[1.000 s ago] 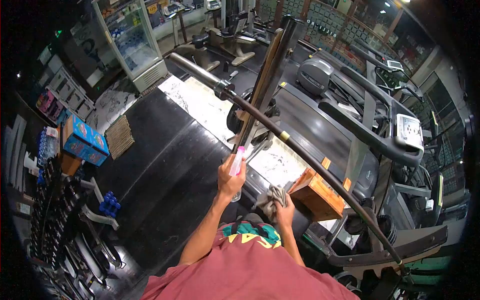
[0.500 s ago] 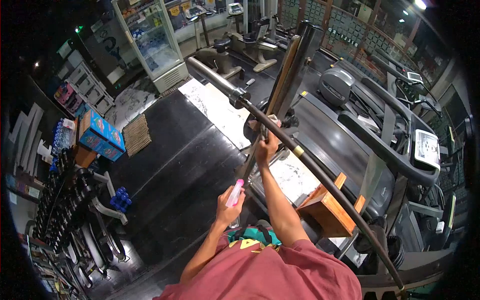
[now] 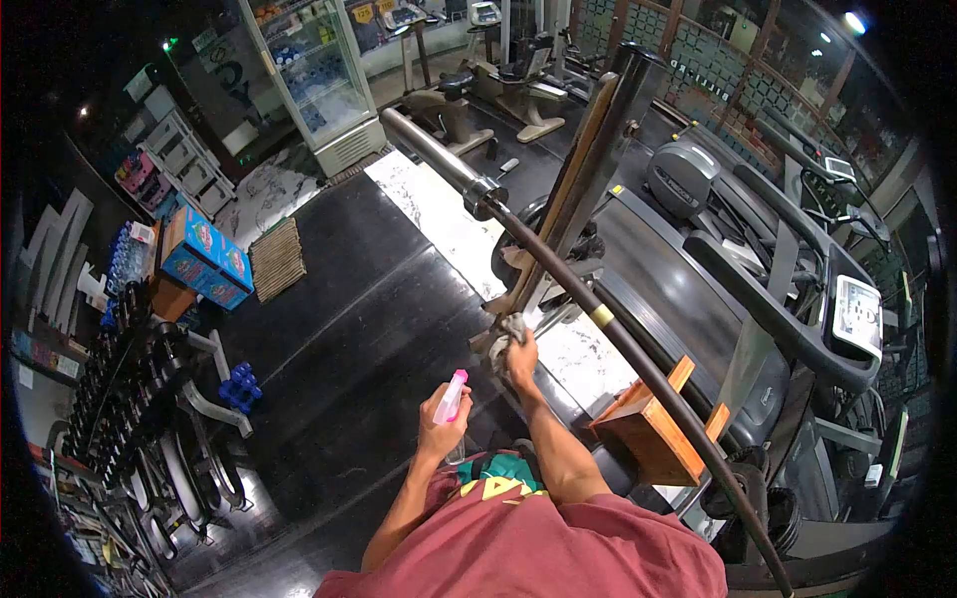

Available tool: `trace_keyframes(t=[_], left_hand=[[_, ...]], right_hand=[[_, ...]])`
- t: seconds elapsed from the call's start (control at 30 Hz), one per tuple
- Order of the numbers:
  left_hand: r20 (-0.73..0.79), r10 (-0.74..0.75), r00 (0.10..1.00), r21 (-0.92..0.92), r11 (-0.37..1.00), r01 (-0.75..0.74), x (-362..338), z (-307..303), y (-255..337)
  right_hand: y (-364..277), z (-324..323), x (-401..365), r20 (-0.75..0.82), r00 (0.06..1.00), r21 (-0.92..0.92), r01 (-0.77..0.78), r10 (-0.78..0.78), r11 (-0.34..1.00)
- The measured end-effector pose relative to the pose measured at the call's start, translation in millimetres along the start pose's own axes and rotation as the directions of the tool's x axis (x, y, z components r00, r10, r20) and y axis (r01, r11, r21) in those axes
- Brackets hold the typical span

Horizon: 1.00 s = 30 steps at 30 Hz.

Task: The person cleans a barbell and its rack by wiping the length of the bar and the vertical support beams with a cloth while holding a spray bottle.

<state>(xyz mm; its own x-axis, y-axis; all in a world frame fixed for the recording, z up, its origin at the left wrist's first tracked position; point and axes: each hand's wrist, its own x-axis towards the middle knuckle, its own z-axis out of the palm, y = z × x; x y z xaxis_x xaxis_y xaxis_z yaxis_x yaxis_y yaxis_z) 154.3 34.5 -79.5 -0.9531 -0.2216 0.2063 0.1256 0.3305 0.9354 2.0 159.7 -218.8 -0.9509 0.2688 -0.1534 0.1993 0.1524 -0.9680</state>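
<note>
My left hand [image 3: 439,429] is closed around a spray bottle with a pink and white spray head [image 3: 452,397], held in front of my torso. My right hand [image 3: 521,361] grips a crumpled grey cloth [image 3: 505,337] against the lower part of a metal rack upright [image 3: 595,174], below the barbell. That barbell [image 3: 563,271] runs diagonally across the view, its thick silver sleeve [image 3: 439,154] toward the upper left. Most of the bottle's body is hidden by my left hand.
A wooden box [image 3: 653,434] stands to the right under the bar. Beyond it is a treadmill [image 3: 688,299]. At the left are a dumbbell rack [image 3: 199,349], blue dumbbells [image 3: 239,389] and a blue carton [image 3: 206,259]. A glass-door fridge [image 3: 314,85] stands at the back.
My right hand has moved down the upright with the cloth, toward me. My left hand has shifted slightly left with the spray bottle, and the view has tilted a little.
</note>
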Motion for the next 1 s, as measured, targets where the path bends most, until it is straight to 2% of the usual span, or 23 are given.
trace_keyframes(t=[0.03,0.07,0.1,0.17,0.23,0.27,0.3,0.33,0.37,0.4,0.43,0.5,0.53,0.6,0.63,0.7,0.77,0.83,0.87,0.9,0.97,1.0], left_hand=[[0.000,0.000,1.000,-0.003,1.000,0.000,0,0,2],[0.006,-0.068,0.998,-0.009,0.998,0.068,0,-1,4],[0.012,-0.140,0.990,-0.013,0.990,0.140,-1,-1,5],[-0.011,-0.102,0.995,-0.021,0.995,0.102,-2,3,-1],[-0.034,-0.064,0.997,-0.029,0.998,0.063,-5,5,0],[-0.020,-0.122,0.992,-0.055,0.991,0.120,-5,5,3],[-0.003,-0.177,0.984,-0.079,0.981,0.177,-5,5,5],[-0.004,-0.176,0.984,-0.079,0.981,0.175,-5,5,4],[-0.005,-0.098,0.995,-0.023,0.995,0.098,-5,5,0],[-0.003,-0.017,1.000,0.035,0.999,0.017,-3,5,-1],[-0.007,-0.013,1.000,0.034,0.999,0.013,-1,5,-1],[0.003,-0.160,0.987,-0.043,0.986,0.160,-1,6,3],[0.004,-0.163,0.987,-0.048,0.986,0.163,0,8,6],[0.011,-0.238,0.971,-0.061,0.969,0.238,3,8,13],[0.011,-0.238,0.971,-0.062,0.969,0.238,3,10,7],[-0.010,-0.028,1.000,0.007,1.000,0.028,4,14,-5],[-0.013,-0.041,0.999,-0.009,0.999,0.041,2,14,-6],[-0.016,-0.054,0.998,-0.028,0.998,0.054,1,13,-7],[-0.017,-0.058,0.998,-0.028,0.998,0.057,-1,13,-9],[-0.016,-0.061,0.998,-0.029,0.998,0.060,-4,13,-12],[-0.014,-0.057,0.998,-0.010,0.998,0.057,-7,12,-16],[-0.014,-0.050,0.999,0.013,0.999,0.051,-8,10,-18]], right_hand=[[-11,-7,3,0.009,1.000,0.173,-0.016,0.014,0.985],[-6,-8,15,-0.096,0.992,0.073,0.086,-0.079,0.994],[-21,-13,22,-0.104,0.994,0.189,0.008,0.012,0.982],[-71,-22,22,-0.241,0.944,0.214,0.279,-0.226,0.936],[-90,-22,32,-0.196,0.924,0.232,0.369,-0.328,0.900],[-104,-14,30,-0.241,0.871,0.082,0.458,-0.429,0.885],[-114,-14,20,-0.210,0.852,-0.026,0.486,-0.480,0.874],[-97,0,22,-0.243,0.818,-0.076,0.519,-0.521,0.851],[-74,13,24,-0.273,0.780,-0.127,0.551,-0.563,0.825],[-65,14,14,-0.211,0.844,-0.045,0.495,-0.493,0.868],[-51,20,10,-0.230,0.864,-0.082,0.442,-0.449,0.893],[-38,22,4,-0.178,0.939,-0.035,0.294,-0.296,0.955],[-38,17,1,-0.178,0.938,-0.040,0.294,-0.297,0.955],[-42,5,-5,0.003,1.000,-0.094,-0.010,0.010,0.996],[-25,6,1,0.003,1.000,-0.095,-0.010,0.010,0.995],[-5,2,6,0.111,0.993,-0.056,0.034,-0.028,0.998],[-3,-4,3,0.150,0.988,-0.010,0.034,-0.032,0.999],[-11,-7,4,0.098,0.995,0.004,-0.026,0.025,1.000],[-17,-7,12,0.145,0.988,0.238,-0.093,0.060,0.967],[-6,-2,31,0.108,0.992,0.237,0.032,-0.059,0.971],[-36,0,39,0.084,0.994,0.382,0.036,-0.074,0.924],[-35,7,36,0.087,0.993,0.386,0.036,-0.076,0.922]])
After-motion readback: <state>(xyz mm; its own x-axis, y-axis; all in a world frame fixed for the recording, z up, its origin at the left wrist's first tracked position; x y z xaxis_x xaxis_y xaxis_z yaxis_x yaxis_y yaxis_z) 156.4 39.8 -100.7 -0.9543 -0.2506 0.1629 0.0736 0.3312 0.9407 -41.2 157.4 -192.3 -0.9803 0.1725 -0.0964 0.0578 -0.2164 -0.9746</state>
